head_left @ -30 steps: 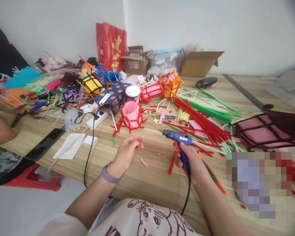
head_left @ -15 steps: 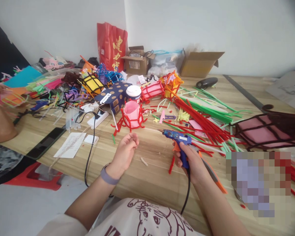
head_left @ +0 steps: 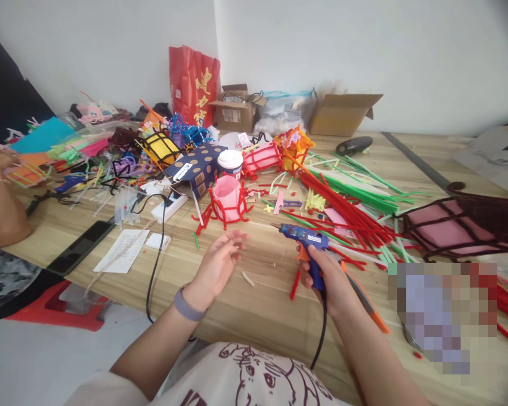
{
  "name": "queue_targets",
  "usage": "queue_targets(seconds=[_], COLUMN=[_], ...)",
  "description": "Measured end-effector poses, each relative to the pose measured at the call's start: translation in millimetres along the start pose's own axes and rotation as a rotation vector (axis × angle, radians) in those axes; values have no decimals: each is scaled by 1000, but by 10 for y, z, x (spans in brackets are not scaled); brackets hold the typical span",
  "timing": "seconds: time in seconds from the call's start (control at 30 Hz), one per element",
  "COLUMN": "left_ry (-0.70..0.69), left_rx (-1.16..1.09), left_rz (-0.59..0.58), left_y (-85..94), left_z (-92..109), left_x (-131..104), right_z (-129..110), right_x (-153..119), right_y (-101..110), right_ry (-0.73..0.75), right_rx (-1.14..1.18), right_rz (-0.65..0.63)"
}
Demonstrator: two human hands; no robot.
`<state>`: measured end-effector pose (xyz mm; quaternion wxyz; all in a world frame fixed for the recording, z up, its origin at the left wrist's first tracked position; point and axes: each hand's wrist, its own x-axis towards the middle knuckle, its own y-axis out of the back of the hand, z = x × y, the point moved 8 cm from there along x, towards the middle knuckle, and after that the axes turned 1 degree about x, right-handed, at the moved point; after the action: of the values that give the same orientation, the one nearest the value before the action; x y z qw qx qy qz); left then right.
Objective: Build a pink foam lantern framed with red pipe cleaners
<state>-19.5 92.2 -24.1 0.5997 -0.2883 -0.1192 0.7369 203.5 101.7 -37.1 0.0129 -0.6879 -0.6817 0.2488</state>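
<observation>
My right hand (head_left: pixel 332 276) is wrapped around the handle of a blue hot glue gun (head_left: pixel 309 239), its nozzle pointing left and its black cord hanging down. My left hand (head_left: pixel 218 268) is above the table with fingers stretched out and nothing visible in it. Just beyond my left hand stands a small pink lantern (head_left: pixel 228 197) framed in red pipe cleaners. A short pale strip (head_left: pixel 248 278) lies between my hands, and a short red pipe cleaner piece (head_left: pixel 295 285) sits by the glue gun.
Red pipe cleaners (head_left: pixel 347 208) and green ones (head_left: pixel 364 192) lie behind the glue gun. At right is a dark-framed pink lantern (head_left: pixel 452 223). A lidded cup (head_left: pixel 230 160), power strip (head_left: pixel 169 207) and phone (head_left: pixel 81 248) are on the left half. Another person's arm (head_left: pixel 2 197) is at far left.
The fingers of my left hand have gone from curled to stretched out, reaching slightly to the right. My right hand holds the glue gun in nearly the same place.
</observation>
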Motion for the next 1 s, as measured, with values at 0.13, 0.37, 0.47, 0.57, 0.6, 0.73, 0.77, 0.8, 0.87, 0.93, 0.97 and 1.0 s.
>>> queue_targets(seconds=[0.13,0.37,0.47,0.57,0.6,0.73,0.77,0.8,0.87,0.93,0.97,1.0], left_ry=[-92,-64,-8,16,21,64,79,95,123,150,164,179], left_rx=[-43,-25,35,94,113,191,211,229,259,285,296,306], left_rz=[-12,-22,-43,-67,-76,-120,-131,-141,-157,-174,-186,-200], left_y=[-8,-22,-45,-59,-61,-61,-61,-60,-62,-72,-82,-95], left_z=[60,-7,-94,-164,-183,-254,-273,-292,-327,-358,-372,-384], left_x=[20,5,-13,-20,-21,-25,-28,-30,-35,-43,-48,-55], right_z=[3,40,39,36,38,47,48,48,46,42,38,32], right_x=[6,35,34,32,32,44,47,50,51,47,44,41], right_y=[-9,12,19,22,26,42,39,34,24,15,10,7], right_ry=[0,0,13,17,14,7,7,8,10,9,10,13], right_rx=[8,13,10,10,8,9,14,19,21,18,18,18], right_rz=[-12,2,12,9,11,22,19,16,10,4,1,-3])
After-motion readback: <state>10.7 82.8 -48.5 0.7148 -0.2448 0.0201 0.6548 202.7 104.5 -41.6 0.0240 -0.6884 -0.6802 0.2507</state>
